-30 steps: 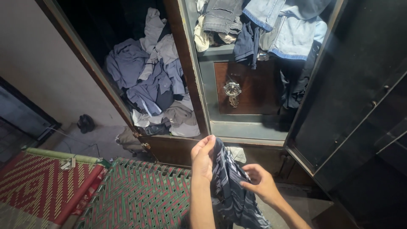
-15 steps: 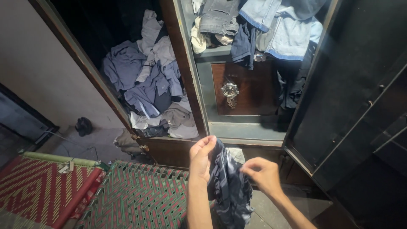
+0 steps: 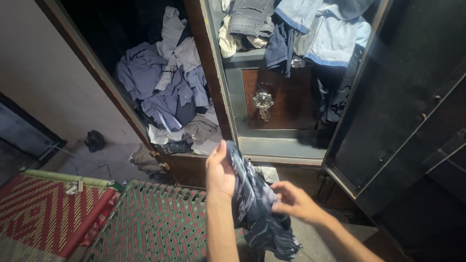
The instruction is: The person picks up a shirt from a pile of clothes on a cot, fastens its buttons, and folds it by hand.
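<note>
Mid-sorting, judging by the pile: dark patterned garment (image 3: 257, 204) held up before the open wardrobe (image 3: 213, 87), left hand (image 3: 219, 170) pinching its top edge, right hand (image 3: 293, 201) gripping lower folds. Next likely needing a shake-out and a firmer two-handed hold.

The wardrobe (image 3: 213, 73) fills the 12 o'clock side of the view, its door (image 3: 403, 111) swung open toward 3 o'clock. In its left compartment, at 11 o'clock, lies a heap of shirts (image 3: 170, 92). In the right compartment, a pile of jeans (image 3: 301, 29) sits on a shelf above an inner locker door (image 3: 286, 99) bearing a handle (image 3: 263, 101). At 6 o'clock, before the wardrobe, the left hand (image 3: 219, 170) and right hand (image 3: 293, 201) hold a patterned garment (image 3: 255, 204) between them. A woven cot (image 3: 155, 225) lies at 7 o'clock, left of the hands. A shoe (image 3: 94, 140) rests on the floor at 9 o'clock, beside the wall (image 3: 48, 82).
</note>
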